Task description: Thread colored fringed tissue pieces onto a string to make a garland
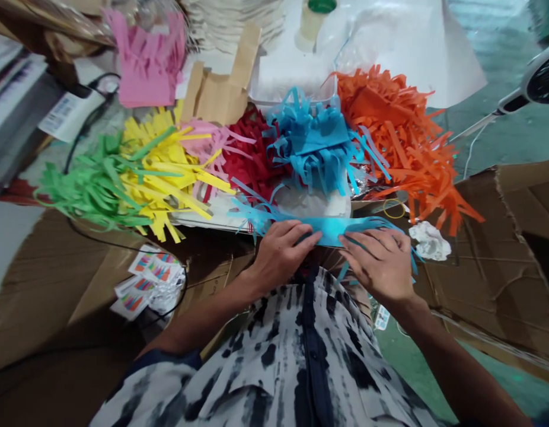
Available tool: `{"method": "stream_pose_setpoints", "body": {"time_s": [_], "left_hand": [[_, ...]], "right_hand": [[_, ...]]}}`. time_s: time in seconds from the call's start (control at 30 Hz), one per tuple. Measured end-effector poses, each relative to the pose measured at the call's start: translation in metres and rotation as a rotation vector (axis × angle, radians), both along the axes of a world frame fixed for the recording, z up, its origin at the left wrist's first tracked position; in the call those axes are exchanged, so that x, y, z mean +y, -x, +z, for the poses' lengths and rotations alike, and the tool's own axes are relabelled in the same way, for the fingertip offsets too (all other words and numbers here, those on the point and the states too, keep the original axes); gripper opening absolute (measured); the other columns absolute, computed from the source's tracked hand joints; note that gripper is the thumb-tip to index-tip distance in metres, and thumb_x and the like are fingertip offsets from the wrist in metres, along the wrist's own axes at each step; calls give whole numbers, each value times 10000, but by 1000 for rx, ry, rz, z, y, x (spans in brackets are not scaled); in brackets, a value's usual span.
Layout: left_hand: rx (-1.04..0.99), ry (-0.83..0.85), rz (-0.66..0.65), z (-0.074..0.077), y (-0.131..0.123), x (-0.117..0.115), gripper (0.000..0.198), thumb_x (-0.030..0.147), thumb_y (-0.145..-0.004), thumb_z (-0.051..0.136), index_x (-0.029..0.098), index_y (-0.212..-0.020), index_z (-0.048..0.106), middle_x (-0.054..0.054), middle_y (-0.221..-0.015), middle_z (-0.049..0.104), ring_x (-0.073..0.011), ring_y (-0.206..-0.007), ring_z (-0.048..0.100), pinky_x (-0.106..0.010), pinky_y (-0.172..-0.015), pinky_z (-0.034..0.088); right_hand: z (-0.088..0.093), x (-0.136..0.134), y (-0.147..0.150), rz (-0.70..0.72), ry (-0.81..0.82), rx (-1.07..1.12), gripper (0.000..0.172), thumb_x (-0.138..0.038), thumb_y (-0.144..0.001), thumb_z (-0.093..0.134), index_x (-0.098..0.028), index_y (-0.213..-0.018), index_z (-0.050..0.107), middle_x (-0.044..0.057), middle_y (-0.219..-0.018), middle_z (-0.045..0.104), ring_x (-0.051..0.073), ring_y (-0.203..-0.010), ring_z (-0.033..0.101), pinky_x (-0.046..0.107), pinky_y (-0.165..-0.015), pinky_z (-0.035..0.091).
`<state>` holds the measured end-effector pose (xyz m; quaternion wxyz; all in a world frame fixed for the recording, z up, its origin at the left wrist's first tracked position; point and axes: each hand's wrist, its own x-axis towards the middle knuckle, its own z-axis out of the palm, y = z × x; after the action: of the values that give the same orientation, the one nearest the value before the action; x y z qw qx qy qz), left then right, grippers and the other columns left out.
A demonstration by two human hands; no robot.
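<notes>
Sky-blue fringed paper strip, its cut tassels trailing at both ends, lying crosswise in front of your torso, just below a heap of multicoloured fringed paper. Your left hand and right hand rest palm-down on it, wrists angled toward you; fingers extended and slightly spread, pressing flat rather than curled closed.

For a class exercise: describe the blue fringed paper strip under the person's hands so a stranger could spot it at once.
Find the heap of fringed coloured paper. At its near edge lies a light-blue fringed strip; unlike the heaped pieces, it is stretched flat under the left hand and right hand.
</notes>
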<state>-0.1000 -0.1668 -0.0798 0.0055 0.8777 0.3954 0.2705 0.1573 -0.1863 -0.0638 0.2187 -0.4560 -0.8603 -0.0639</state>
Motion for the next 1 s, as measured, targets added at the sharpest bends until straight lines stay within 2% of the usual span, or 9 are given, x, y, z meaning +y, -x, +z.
{"method": "stream_pose_setpoints", "body": {"time_s": [0.1, 0.17, 0.3, 0.4, 0.57, 0.67, 0.8, 1.0], "left_hand": [[-71, 79, -22, 8, 6, 8, 155, 293, -1031, 683, 233, -1130, 785, -35, -1127, 810, -208, -1061, 685, -365, -927, 532], [-102, 154, -25, 14, 8, 12, 141, 299, -1046, 660, 232, -1072, 781, -22, -1090, 809, -193, -1023, 670, -357, -903, 513], [-38, 215, 88, 25, 3, 16, 188, 335, -1071, 612, 231, -993, 748, -21, -1037, 794, -227, -1001, 647, -428, -895, 438], [51, 214, 158, 30, -1, 19, 216, 367, -1074, 593, 213, -983, 713, -44, -1012, 770, -258, -983, 621, -461, -887, 401], [109, 236, 227, 29, -3, 23, 226, 381, -1081, 572, 202, -994, 678, -59, -979, 734, -275, -979, 604, -473, -938, 381], [139, 246, 251, 27, -2, 26, 269, 398, -1093, 541, 196, -968, 668, -68, -950, 717, -277, -963, 608, -473, -936, 376], [182, 247, 247, 26, -4, 29, 280, 377, -1096, 523, 188, -940, 657, -76, -932, 705, -281, -941, 609, -464, -892, 376], [202, 226, 228, 26, -4, 31, 279, 355, -1093, 520, 179, -925, 656, -89, -918, 699, -284, -918, 597, -463, -869, 375]], "right_hand": [[2, 5, -8, 14, 96, 106, 113, -272, -1026, 690, -267, -1073, 792, -12, -1093, 836, 230, -1033, 702, 427, -994, 391], [6, 7, -8, -16, 168, 120, 141, -286, -1053, 639, -254, -1026, 774, -1, -1070, 828, 238, -1055, 688, 426, -971, 378], [11, 13, 4, -164, 257, 42, 278, -383, -1105, 505, -206, -1018, 703, 61, -1014, 781, 267, -1001, 647, 428, -881, 337], [12, 16, 11, -203, 285, -10, 338, -477, -1098, 494, -197, -1070, 682, 80, -1012, 762, 287, -995, 625, 422, -841, 311], [11, 19, 7, -222, 320, 105, 289, -444, -1090, 541, -227, -968, 688, 33, -970, 781, 265, -980, 657, 402, -833, 321], [11, 23, 5, -265, 359, 78, 311, -468, -1080, 547, -213, -960, 678, 44, -945, 775, 282, -966, 660, 390, -801, 322], [14, 30, 7, -280, 397, -2, 339, -484, -1077, 529, -205, -944, 669, 59, -903, 760, 283, -882, 633, 380, -746, 312], [15, 34, 9, -288, 437, 66, 423, -543, -1084, 475, -200, -924, 664, 76, -847, 696, 271, -838, 609, 376, -740, 384]]}}
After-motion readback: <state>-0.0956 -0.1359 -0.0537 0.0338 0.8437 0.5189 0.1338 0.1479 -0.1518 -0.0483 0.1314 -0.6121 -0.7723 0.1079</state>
